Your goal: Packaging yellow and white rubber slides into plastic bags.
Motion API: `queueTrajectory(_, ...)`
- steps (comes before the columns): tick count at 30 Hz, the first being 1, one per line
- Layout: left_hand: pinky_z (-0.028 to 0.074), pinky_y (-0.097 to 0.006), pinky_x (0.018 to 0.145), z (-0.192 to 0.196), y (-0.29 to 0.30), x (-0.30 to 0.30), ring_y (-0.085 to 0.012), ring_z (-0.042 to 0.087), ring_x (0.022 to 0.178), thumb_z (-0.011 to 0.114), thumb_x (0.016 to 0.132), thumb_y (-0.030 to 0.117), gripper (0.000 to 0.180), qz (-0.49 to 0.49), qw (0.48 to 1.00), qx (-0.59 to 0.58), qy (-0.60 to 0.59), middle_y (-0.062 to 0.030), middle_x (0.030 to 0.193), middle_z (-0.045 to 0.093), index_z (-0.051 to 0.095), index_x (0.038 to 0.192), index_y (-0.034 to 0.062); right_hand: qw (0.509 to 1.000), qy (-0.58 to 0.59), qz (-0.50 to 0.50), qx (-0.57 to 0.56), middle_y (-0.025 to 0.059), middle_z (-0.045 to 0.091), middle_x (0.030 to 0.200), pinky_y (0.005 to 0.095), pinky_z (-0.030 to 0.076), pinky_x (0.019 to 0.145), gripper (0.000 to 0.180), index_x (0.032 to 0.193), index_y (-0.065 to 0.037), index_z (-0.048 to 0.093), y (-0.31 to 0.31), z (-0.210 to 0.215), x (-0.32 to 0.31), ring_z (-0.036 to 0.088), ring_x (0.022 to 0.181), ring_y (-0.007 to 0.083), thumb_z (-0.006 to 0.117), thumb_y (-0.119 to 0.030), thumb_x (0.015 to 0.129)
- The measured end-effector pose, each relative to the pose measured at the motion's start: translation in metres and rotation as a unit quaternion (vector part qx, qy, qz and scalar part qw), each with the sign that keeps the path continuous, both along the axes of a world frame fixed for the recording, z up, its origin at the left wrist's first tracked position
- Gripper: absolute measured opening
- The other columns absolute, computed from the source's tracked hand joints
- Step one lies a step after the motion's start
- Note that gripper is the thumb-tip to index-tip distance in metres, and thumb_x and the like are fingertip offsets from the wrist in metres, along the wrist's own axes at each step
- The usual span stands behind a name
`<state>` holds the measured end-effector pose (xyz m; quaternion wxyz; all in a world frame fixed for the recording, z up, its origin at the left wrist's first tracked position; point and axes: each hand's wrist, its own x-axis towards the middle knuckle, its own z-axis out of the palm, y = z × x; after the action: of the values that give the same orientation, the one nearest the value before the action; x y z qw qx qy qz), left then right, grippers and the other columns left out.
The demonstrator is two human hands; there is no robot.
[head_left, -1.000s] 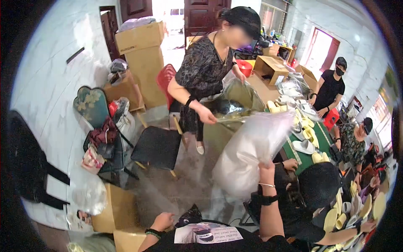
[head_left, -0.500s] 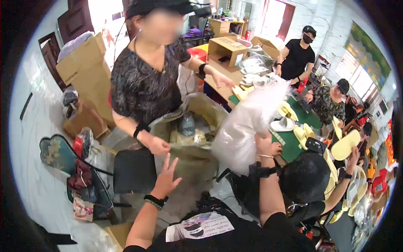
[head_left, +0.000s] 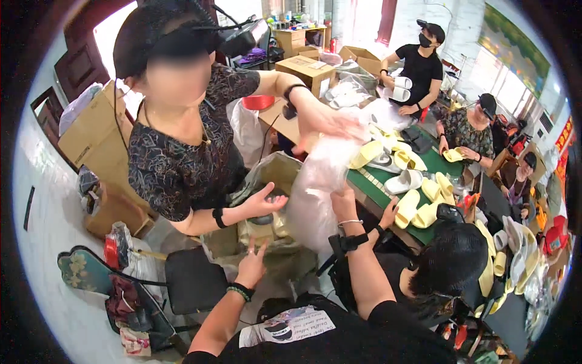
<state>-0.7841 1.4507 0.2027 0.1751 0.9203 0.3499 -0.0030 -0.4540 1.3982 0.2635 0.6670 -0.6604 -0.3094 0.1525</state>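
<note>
A big bundle of clear plastic bags [head_left: 312,194] hangs in my right hand [head_left: 345,204], whose fingers are closed on its side. Across from me a co-worker [head_left: 182,130] has one hand spread against the top of this bundle, and the other held palm up beside it. My left hand [head_left: 251,266] is free, fingers stretched out, at the near rim of a large olive sack [head_left: 285,167]. Inside the sack lie pale yellow items, partly hidden by the co-worker's hand.
A green-topped table [head_left: 364,182] on the right carries yellow slippers [head_left: 427,215] and a grey slipper [head_left: 404,182]. A seated person [head_left: 451,261] is close on my right. To the left stand a black stool [head_left: 197,280] and a folding chair [head_left: 85,270]. Cardboard [head_left: 100,139] leans behind.
The co-worker has leaned in and put a hand on the plastic bundle; the other hand has turned palm up. My right hand and the bundle have shifted left and lower in view.
</note>
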Motion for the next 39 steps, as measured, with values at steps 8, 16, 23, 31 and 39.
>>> queueTrajectory(8, 0.055, -0.042, 0.063, -0.048, 0.050, -0.038, -0.0334, 0.068, 0.076, 0.067, 0.076, 0.015, 0.048, -0.002, 0.989, 0.033, 0.146, -0.0237, 0.104, 0.065, 0.054, 0.120, 0.0031, 0.988, -0.120, -0.007, -0.094, 0.0260, 0.062, 0.115, 0.0406, 0.044, 0.097, 0.051, 0.124, -0.003, 0.058, 0.065, -0.010, 0.003, 0.057, 0.112, 0.0388, 0.054, -0.001, 0.073)
queueTrajectory(16, 0.054, -0.036, 0.057, -0.050, 0.085, -0.052, -0.0272, 0.069, 0.069, 0.063, 0.075, 0.014, 0.009, -0.104, 0.977, 0.116, 0.146, -0.0125, 0.078, 0.067, 0.069, 0.077, 0.0081, 0.964, -0.203, -0.069, -0.155, 0.0259, 0.066, 0.096, 0.0441, 0.051, 0.082, 0.037, 0.115, -0.003, 0.062, 0.116, 0.010, -0.025, 0.063, 0.094, 0.0412, 0.056, -0.008, 0.079)
queueTrajectory(23, 0.043, -0.055, 0.075, -0.078, 0.135, -0.091, -0.0404, 0.059, 0.095, 0.081, 0.058, 0.044, 0.059, -0.247, 0.965, 0.086, 0.028, -0.0177, 0.096, 0.064, 0.065, 0.099, 0.0053, 0.895, -0.405, -0.120, -0.145, 0.0266, 0.051, 0.127, 0.0489, 0.041, 0.098, 0.047, 0.125, -0.002, 0.054, 0.138, 0.006, -0.079, 0.048, 0.116, 0.0459, 0.054, -0.005, 0.077)
queueTrajectory(31, 0.049, -0.052, 0.075, -0.071, 0.120, -0.071, -0.0414, 0.063, 0.089, 0.075, 0.071, 0.037, 0.057, -0.308, 0.925, -0.135, 0.177, -0.0243, 0.094, 0.066, 0.057, 0.112, 0.0018, 0.860, -0.459, 0.022, -0.220, 0.0193, 0.044, 0.139, 0.0533, 0.035, 0.104, 0.042, 0.117, -0.005, 0.059, 0.039, -0.061, -0.195, 0.034, 0.135, 0.0392, 0.061, -0.006, 0.076)
queueTrajectory(39, 0.045, -0.050, 0.083, -0.144, 0.124, -0.086, -0.0483, 0.059, 0.096, 0.061, 0.076, 0.028, 0.047, -0.123, 0.967, -0.197, 0.106, -0.0339, 0.098, 0.061, 0.053, 0.108, -0.0060, 0.864, -0.184, 0.087, -0.461, 0.0190, 0.067, 0.091, 0.0494, 0.051, 0.075, 0.024, 0.104, -0.008, 0.063, -0.157, -0.198, -0.289, 0.064, 0.085, 0.0388, 0.053, -0.016, 0.085)
